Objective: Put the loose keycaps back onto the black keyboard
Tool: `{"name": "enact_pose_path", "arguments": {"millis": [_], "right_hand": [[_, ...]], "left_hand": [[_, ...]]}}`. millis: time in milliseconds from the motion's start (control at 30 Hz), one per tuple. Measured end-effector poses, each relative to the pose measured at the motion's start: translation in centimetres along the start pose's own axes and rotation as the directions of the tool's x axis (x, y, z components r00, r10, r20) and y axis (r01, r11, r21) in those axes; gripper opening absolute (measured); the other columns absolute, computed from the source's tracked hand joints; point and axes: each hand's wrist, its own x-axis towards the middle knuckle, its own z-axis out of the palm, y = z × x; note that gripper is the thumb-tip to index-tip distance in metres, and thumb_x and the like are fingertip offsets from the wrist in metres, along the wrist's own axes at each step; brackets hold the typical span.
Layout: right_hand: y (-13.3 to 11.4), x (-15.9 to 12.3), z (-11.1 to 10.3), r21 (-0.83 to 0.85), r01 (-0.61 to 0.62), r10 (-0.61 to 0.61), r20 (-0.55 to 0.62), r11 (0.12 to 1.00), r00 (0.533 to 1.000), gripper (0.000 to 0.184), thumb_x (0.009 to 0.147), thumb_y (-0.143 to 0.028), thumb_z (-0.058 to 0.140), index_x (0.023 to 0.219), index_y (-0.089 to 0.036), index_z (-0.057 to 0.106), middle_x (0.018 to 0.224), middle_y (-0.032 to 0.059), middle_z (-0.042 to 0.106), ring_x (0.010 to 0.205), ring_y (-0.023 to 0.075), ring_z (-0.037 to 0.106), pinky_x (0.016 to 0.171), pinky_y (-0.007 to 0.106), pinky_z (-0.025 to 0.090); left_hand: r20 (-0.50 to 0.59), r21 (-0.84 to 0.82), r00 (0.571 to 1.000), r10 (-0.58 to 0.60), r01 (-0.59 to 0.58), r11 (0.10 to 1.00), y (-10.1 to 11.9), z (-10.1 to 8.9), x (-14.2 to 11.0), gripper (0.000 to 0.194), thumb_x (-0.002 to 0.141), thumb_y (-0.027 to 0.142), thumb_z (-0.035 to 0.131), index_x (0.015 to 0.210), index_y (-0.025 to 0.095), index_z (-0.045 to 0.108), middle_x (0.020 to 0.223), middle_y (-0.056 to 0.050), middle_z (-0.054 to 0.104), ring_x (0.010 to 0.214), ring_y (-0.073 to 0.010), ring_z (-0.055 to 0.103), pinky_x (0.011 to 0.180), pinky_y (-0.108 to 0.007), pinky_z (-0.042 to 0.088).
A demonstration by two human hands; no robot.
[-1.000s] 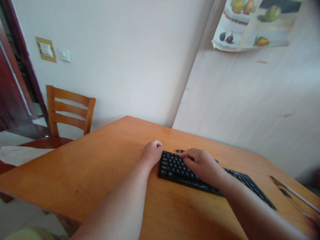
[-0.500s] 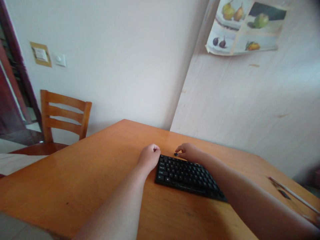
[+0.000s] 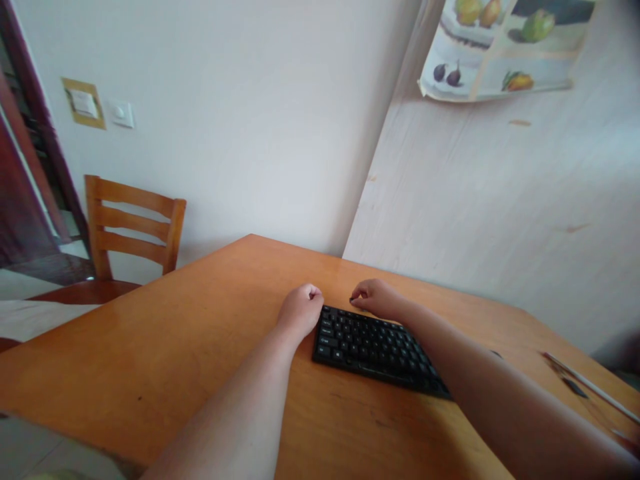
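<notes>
A black keyboard (image 3: 373, 348) lies on the orange wooden table (image 3: 175, 347). My left hand (image 3: 301, 308) rests as a closed fist against the keyboard's left end. My right hand (image 3: 376, 297) reaches over the keyboard to its far edge, fingers pinched together on a small dark thing that I cannot make out. My right forearm hides the keyboard's right half.
A wooden chair (image 3: 131, 230) stands at the table's far left. A thin pale stick and a small dark piece (image 3: 575, 385) lie at the table's right edge. The wall carries light switches (image 3: 100, 109) and a fruit poster (image 3: 500, 47).
My right hand left the keys, moved past the keyboard's far edge and pinched onto the small dark thing there. The left fist stayed put.
</notes>
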Motion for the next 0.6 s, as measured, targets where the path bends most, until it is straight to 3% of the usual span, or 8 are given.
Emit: {"name": "enact_pose_path", "arguments": {"millis": [200, 400, 600], "right_hand": [[-3.7, -4.8, -1.8, 0.217, 0.093, -0.082, -0.058, 0.972, 0.995, 0.017, 0.08, -0.03, 0.063, 0.086, -0.016, 0.071, 0.07, -0.0002, 0.06, 0.062, 0.0107, 0.051, 0.056, 0.024, 0.035], [-6.4, -9.5, -0.9, 0.203, 0.154, -0.155, -0.011, 0.967, 0.988, 0.009, 0.079, -0.025, 0.065, 0.085, -0.02, 0.068, 0.074, -0.0019, 0.059, 0.066, 0.0102, 0.05, 0.059, 0.023, 0.034], [-6.8, -10.7, 0.1, 0.151, 0.137, -0.137, -0.012, 0.979, 0.991, 0.005, 0.08, -0.023, 0.064, 0.082, -0.02, 0.067, 0.078, -0.0007, 0.061, 0.07, 0.0119, 0.05, 0.062, 0.024, 0.034]], "left_hand": [[0.011, 0.002, 1.0, 0.003, -0.003, 1.0, -0.1, 0.1, 0.0, 0.015, 0.082, 0.026, 0.054, 0.081, 0.021, 0.068, 0.085, -0.003, 0.072, 0.08, -0.0169, 0.063, 0.067, -0.024, 0.043], [0.014, 0.008, 1.0, -0.003, 0.003, 1.0, -0.1, 0.2, 0.1, 0.018, 0.082, 0.028, 0.052, 0.078, 0.02, 0.067, 0.083, -0.004, 0.072, 0.076, -0.0161, 0.062, 0.065, -0.024, 0.042], [0.013, 0.014, 1.0, -0.004, 0.003, 1.0, 0.0, 0.1, 0.1, 0.017, 0.083, 0.028, 0.053, 0.078, 0.02, 0.067, 0.083, -0.004, 0.072, 0.077, -0.0158, 0.062, 0.065, -0.023, 0.042]]}}
